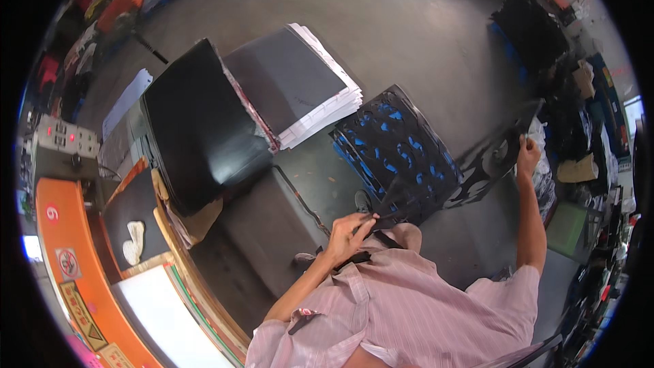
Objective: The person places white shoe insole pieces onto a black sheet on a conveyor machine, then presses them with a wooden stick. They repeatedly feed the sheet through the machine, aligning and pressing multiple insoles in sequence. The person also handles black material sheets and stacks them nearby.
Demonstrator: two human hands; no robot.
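A thin black sheet with cut-out openings (516,129) stretches between my two hands, tilted up toward the right. My left hand (351,233) pinches its near left corner in front of my waist. At the far right end, my right hand (528,157) grips the edge with the arm extended. Just beyond the sheet lies a stack of similar black cut-out sheets (402,146), with blue showing through the holes. The held sheet overlaps the near right side of this stack in view.
Left of the cut-out stack are a pile of dark sheets with white paper (286,82) and large black sheets (201,123). An orange machine (61,211) stands at the left, near a white glove-like item (134,242). A green bin (572,230) is at the right.
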